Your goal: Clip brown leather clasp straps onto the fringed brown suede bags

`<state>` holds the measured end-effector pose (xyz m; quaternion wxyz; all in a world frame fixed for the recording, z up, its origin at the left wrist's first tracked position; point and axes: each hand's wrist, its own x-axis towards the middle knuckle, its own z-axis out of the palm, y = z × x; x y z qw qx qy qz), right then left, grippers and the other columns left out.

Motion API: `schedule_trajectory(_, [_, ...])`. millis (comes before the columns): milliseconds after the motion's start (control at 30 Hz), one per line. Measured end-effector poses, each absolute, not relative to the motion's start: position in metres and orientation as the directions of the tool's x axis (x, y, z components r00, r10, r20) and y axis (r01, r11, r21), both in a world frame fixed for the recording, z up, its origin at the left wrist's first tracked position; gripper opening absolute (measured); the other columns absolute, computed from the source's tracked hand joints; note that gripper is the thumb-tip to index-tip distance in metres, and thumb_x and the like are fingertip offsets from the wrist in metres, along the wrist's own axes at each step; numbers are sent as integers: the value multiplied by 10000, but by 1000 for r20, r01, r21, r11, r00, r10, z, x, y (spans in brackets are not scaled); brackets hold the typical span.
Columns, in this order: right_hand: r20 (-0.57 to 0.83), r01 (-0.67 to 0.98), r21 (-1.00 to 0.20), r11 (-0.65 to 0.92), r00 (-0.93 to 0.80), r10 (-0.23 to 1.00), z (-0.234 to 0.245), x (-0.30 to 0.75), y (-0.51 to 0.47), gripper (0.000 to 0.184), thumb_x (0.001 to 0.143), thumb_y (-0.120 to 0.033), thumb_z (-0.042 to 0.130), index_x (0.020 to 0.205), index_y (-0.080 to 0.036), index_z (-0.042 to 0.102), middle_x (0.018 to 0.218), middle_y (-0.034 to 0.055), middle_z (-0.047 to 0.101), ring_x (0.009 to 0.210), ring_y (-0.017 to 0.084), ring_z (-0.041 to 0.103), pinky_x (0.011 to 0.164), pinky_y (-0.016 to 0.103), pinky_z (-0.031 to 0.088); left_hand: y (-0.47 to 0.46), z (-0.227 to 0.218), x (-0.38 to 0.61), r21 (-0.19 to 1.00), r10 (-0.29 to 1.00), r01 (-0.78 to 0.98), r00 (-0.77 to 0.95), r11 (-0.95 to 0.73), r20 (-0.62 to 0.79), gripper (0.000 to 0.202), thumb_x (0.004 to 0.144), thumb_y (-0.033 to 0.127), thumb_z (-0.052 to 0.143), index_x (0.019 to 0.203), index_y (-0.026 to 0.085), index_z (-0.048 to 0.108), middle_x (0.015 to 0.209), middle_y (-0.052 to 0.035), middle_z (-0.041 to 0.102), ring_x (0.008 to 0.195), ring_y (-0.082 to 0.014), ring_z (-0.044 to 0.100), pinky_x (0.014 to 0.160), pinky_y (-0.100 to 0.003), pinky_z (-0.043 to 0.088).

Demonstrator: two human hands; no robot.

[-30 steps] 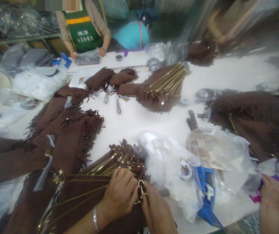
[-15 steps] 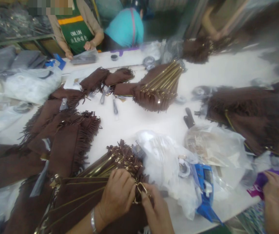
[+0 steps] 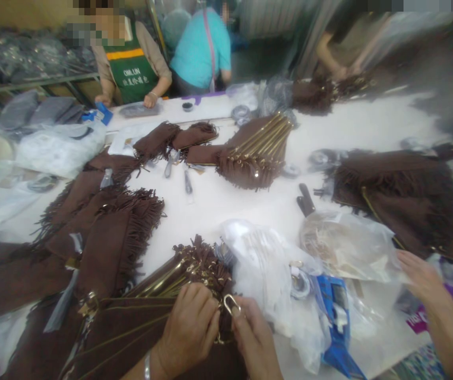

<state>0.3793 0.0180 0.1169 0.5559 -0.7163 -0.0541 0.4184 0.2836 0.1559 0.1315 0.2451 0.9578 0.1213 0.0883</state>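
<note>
My right hand (image 3: pixel 256 338) pinches a gold metal snap hook (image 3: pixel 232 305) between thumb and fingers. Just left of it, my left hand (image 3: pixel 189 330), with a silver bracelet at the wrist, is closed over the edge of a brown fringed bag (image 3: pixel 131 343). What its fingertips grip is hidden. Several brown bags with gold zippers lie stacked under both hands. Gold hardware and fringe (image 3: pixel 198 264) bunch up just beyond my left knuckles.
White plastic bags (image 3: pixel 258 258) and a blue tape dispenser (image 3: pixel 335 306) lie to the right. Another person's hand (image 3: pixel 420 274) touches a clear plastic bag (image 3: pixel 345 243). More brown fringed bags (image 3: pixel 103 248) lie left; other people stand beyond the table.
The snap hook now stands a little apart from my left fingers, still in my right hand. The other person's hand has moved from the purple packaging to the clear plastic bag.
</note>
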Motion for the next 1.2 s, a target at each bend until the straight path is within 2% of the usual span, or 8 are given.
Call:
schedule_trajectory(67, [-531,-362,-846,-391,625,572,118,383,20,420,902,-605,502,939,-208,632,689,-20,554,647,159,523,603,252,444,157,132,284,505,290,201,951,-839,104,95,913,133,478,852,179,536,859,-70,523,863,-258,452,784,-452,380])
schedule_trajectory(167, [-600,-503,-788,-356,494,630,120,386,24,420,914,-607,489,901,-204,605,630,-49,470,567,125,439,530,225,376,158,133,284,523,314,220,944,-824,97,72,920,165,511,969,167,564,922,-82,547,908,-267,468,820,-468,384])
schedule_trajectory(300, [-608,-636,-723,-269,401,685,119,387,26,393,870,-600,586,948,-219,533,602,-86,442,520,88,386,497,187,310,162,133,281,507,237,161,967,-846,88,285,943,199,523,1224,152,539,986,-96,568,922,-272,478,798,-461,391])
schedule_trajectory(633, [-589,-473,-765,-437,238,773,121,402,10,433,880,-608,566,965,-184,583,663,-62,526,444,55,338,416,184,218,158,122,276,374,169,78,961,-924,218,236,949,161,503,1147,172,632,972,-95,586,970,-285,496,815,-461,408])
schedule_trajectory(733, [-542,-356,-825,-440,275,794,128,408,10,348,910,-537,554,926,-195,615,662,-54,541,491,81,406,470,198,306,158,123,275,380,168,68,957,-923,236,228,939,145,514,1131,158,636,953,-99,586,949,-278,505,795,-446,421])
schedule_trajectory(867, [-402,-68,-913,-401,312,861,135,412,13,243,934,-422,539,935,-208,655,766,-5,643,728,166,578,691,263,457,158,123,275,388,174,71,956,-919,237,226,946,155,495,1127,148,630,943,-102,585,931,-278,512,795,-450,433])
schedule_trajectory(1067, [-417,-57,-903,-426,359,835,123,406,13,272,938,-437,517,922,-204,658,810,19,694,735,188,629,670,263,492,159,124,275,398,204,94,948,-913,244,275,920,129,489,1176,113,589,1022,-123,578,997,-291,501,906,-492,415])
schedule_trajectory(1200, [-341,14,-918,-395,480,808,107,402,8,294,951,-456,485,1007,-215,644,826,28,707,727,190,665,678,260,533,160,132,280,430,234,128,951,-894,204,222,888,152,532,1096,130,605,957,-110,559,909,-274,495,824,-469,420])
